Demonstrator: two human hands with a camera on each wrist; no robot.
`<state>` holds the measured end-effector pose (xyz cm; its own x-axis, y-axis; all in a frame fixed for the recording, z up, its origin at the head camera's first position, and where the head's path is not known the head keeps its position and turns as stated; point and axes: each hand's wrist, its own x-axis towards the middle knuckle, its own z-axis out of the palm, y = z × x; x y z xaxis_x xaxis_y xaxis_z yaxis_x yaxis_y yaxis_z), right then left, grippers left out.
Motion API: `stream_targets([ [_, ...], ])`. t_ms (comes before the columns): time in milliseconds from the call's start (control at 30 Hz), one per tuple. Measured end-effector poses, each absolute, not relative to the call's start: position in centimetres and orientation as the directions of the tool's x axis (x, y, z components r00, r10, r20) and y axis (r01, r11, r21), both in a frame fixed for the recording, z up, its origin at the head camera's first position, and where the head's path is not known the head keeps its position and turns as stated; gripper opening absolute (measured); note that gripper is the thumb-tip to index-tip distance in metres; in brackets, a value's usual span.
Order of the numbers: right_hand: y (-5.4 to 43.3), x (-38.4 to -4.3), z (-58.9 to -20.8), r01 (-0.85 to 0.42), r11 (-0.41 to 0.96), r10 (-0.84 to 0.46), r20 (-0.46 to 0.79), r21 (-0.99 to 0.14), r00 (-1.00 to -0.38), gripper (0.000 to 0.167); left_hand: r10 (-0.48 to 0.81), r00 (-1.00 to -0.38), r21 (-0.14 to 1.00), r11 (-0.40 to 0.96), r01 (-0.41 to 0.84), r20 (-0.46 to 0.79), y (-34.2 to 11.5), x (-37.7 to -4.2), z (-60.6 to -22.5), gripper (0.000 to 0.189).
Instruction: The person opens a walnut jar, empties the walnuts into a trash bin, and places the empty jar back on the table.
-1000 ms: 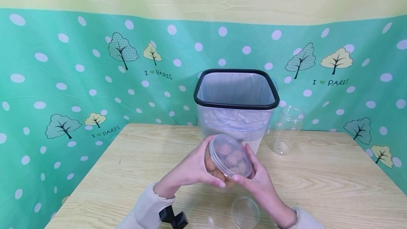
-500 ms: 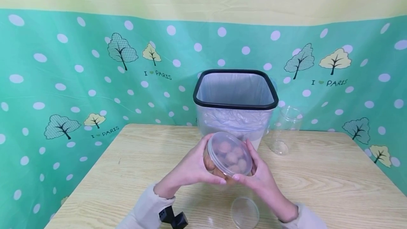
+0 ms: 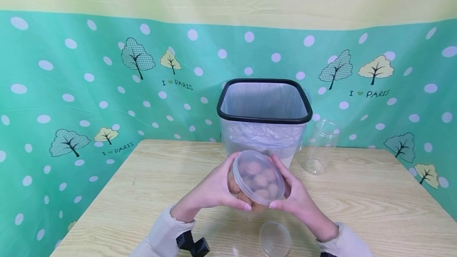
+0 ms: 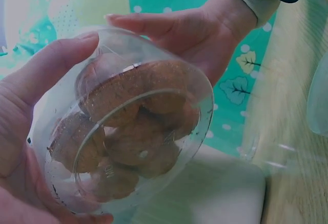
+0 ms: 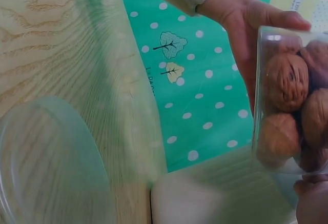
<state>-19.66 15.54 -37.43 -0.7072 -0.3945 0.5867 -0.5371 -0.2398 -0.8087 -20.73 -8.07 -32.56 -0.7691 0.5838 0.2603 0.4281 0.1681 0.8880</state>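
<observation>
A clear plastic jar (image 4: 154, 183) filled with walnuts (image 5: 288, 81) is held up, tilted, over the front half of the table. On its mouth sits a translucent lid (image 3: 260, 174), through which the nuts show. My left hand (image 3: 214, 187) grips the jar's side from the left, thumb along the near wall. My right hand (image 3: 297, 199) holds the lid by its rim from the right, thumb at the lower edge and fingers at the upper right. A second round clear lid (image 3: 275, 239) lies flat on the table below the hands.
Behind the hands stands a bin (image 3: 264, 121) with a black rim and a plastic liner. To its right is an upright tall clear jar (image 3: 323, 138). The wooden table (image 3: 171, 162) ends at a green and yellow patterned curtain (image 3: 200, 43).
My right thumb has shifted slightly right along the lid's lower edge, and the lid sits a little lower and further right. The left hand keeps its grip on the jar.
</observation>
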Motion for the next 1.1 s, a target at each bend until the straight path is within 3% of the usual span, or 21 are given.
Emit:
stream_targets([
  [733, 16.4, -20.8, -38.1, -0.539, -0.302, -0.491, 0.613, -0.786, -0.619, 0.099, 0.648, -0.723, 0.880, 0.169, 0.445, 0.241, -8.3, -20.8, -32.6, 0.103],
  [1100, 16.8, -22.0, -37.7, -0.534, -0.399, -0.590, 0.655, -0.745, -0.472, 0.103, 0.699, -0.682, 0.905, 0.117, 0.408, 0.217, -8.5, -20.8, -32.4, 0.103],
])
